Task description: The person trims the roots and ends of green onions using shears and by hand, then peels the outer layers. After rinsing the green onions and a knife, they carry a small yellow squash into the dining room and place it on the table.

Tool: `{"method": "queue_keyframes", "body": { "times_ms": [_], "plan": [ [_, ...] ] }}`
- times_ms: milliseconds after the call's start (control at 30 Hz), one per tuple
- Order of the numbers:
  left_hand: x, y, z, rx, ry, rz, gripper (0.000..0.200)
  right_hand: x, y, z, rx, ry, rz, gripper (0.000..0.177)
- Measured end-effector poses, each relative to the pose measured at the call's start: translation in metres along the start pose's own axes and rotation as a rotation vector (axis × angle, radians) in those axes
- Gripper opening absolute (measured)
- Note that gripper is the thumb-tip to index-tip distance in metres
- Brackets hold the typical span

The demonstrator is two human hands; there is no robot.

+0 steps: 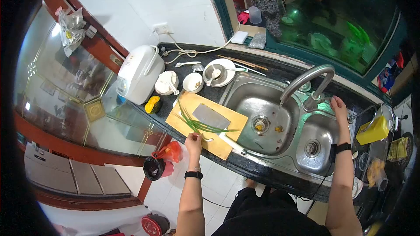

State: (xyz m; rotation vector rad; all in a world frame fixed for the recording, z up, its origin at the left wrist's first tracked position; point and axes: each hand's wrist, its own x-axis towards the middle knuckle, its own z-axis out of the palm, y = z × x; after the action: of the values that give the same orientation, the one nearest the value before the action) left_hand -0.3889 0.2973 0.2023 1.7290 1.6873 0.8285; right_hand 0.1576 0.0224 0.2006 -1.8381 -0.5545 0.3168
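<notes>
My left hand is closed on the white ends of the green onions, at the near edge of the wooden cutting board. Their green stalks spread over the board. A cleaver with a white handle lies flat beside and partly under them. My right hand is raised by the faucet, fingers drawn together near its base; whether anything is between them is too small to tell. A thin stream of water falls from the spout into the large basin, where yellow scraps lie by the drain.
A rice cooker, a pumpkin piece, bowls and a plate stand behind and left of the board. The small basin is at right, beside a yellow container. Bins stand below left.
</notes>
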Motion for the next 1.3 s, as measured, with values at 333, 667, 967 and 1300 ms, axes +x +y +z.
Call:
{"method": "queue_keyframes", "body": {
  "times_ms": [333, 667, 967, 1300],
  "plan": [
    [0.001, 0.014, 0.006, 0.126, 0.118, 0.268, 0.040, -0.088, -0.064, 0.057, -0.493, 0.213, -0.108, 0.051],
    [0.009, 0.023, 0.004, 0.377, -0.160, 0.556, 0.048, -0.154, -0.096, 0.128, -0.394, -0.497, 0.010, 0.035],
    [0.017, 0.021, -0.017, 0.241, -0.266, 0.504, 0.027, -0.233, -0.148, 0.239, -0.313, -0.684, -0.305, 0.038],
    [0.023, 0.015, -0.023, 0.197, -0.240, 0.482, 0.030, -0.220, -0.147, 0.267, -0.545, -0.788, -0.381, 0.046]
  ]
}}
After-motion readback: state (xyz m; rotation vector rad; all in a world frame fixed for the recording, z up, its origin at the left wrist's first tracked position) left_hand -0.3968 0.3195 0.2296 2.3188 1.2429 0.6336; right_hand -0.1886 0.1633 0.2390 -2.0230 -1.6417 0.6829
